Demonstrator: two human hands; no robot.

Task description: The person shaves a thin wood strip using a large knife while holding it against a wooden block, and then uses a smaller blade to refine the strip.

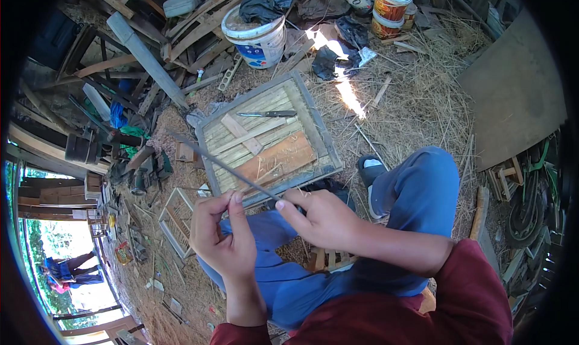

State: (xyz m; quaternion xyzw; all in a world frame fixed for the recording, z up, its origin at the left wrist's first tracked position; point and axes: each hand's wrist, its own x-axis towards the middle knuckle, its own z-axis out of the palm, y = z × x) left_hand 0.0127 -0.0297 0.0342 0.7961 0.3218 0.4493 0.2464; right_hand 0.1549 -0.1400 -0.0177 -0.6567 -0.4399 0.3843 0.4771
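A long thin grey stick [226,166] slants across in front of me, its far end up and to the left. Its near end is in my right hand [322,217], with the thumb laid along it and the fingers curled round it. A pale shaving clings by the knuckles. My left hand [220,236] is closed in a pinch just below the stick; whatever sits between thumb and finger is hidden. Beyond both hands is a framed wooden panel [329,146]. On it lie a dark-handled knife [280,113], a reddish-brown board [280,158] and a narrow crossed slat [241,134].
A white bucket [259,46] stands behind the panel, with stacked paint tubs [389,10] farther right. Scrap timber [148,58] is heaped at the far left. A bench vise [142,173] sits left of the panel. Straw [422,91] covers the ground. Another person [72,269] is outside.
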